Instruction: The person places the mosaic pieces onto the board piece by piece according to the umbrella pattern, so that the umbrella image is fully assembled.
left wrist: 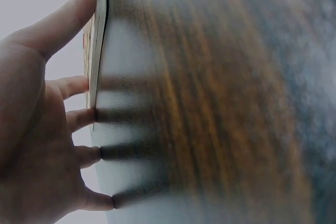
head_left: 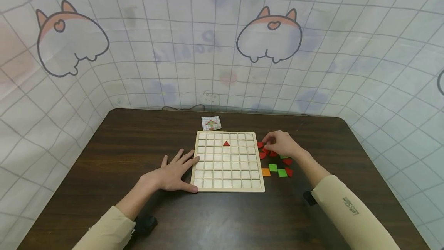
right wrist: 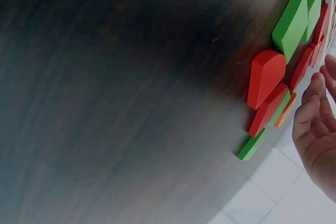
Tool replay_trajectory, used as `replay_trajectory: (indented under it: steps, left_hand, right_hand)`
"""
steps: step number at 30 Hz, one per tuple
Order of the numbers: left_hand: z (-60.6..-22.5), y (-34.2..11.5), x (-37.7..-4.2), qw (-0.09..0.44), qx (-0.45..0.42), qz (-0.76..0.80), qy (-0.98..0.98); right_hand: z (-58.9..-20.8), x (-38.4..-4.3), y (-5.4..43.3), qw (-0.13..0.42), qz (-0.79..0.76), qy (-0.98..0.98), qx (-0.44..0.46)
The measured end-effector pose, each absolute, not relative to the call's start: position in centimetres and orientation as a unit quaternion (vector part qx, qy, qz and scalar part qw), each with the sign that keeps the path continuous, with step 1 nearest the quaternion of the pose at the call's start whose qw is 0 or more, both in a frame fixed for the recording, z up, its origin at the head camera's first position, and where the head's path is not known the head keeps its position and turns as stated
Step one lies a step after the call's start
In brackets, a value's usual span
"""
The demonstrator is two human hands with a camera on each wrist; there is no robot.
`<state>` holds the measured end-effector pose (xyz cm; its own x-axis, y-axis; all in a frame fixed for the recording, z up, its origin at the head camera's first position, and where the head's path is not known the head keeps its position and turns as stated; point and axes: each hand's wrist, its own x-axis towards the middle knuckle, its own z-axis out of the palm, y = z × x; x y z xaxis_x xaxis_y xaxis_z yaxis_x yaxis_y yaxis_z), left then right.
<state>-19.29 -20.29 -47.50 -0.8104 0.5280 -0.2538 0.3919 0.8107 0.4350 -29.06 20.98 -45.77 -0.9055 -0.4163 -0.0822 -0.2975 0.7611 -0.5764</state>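
A pale wooden grid board (head_left: 227, 190) lies on the dark table, with one red triangle piece (head_left: 226, 144) in an upper cell. At the board's left side, my left hand (head_left: 173, 174) spreads its fingers, thumb and index fingertip on the frame. The left wrist view shows the thumb pressed along the board's edge (left wrist: 100, 30). To the right of the board, my right hand (head_left: 282, 144) hovers over red pieces (head_left: 262, 156), fingers loosely bent, thumb and index finger apart. No piece shows between its fingertips in the right wrist view, where the hand (right wrist: 317, 129) is partly cut off.
Two green squares (head_left: 273, 168) and an orange square (head_left: 266, 172) lie right of the board among several red pieces. A small pattern card (head_left: 211, 123) lies behind the board. A printed curtain (head_left: 222, 68) hangs around the table (head_left: 236, 219).
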Motion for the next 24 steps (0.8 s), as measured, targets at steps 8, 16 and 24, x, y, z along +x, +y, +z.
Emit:
replay_trajectory:
  steps: [8, 16, 24]
  left_hand:
    - [-47.5, -20.3, -19.3, 0.187, 0.246, 0.187, 0.933]
    - [-47.5, -20.3, -19.3, 0.185, 0.247, 0.184, 0.933]
    - [-47.6, -20.3, -19.4, 0.184, 0.248, 0.185, 0.933]
  right_hand:
    - [-45.8, -29.0, 21.6, 0.116, -0.292, 0.93, -0.191]
    - [-45.8, -28.7, 22.8, 0.111, -0.285, 0.931, -0.199]
    - [-45.7, -28.4, 23.8, 0.124, -0.279, 0.929, -0.208]
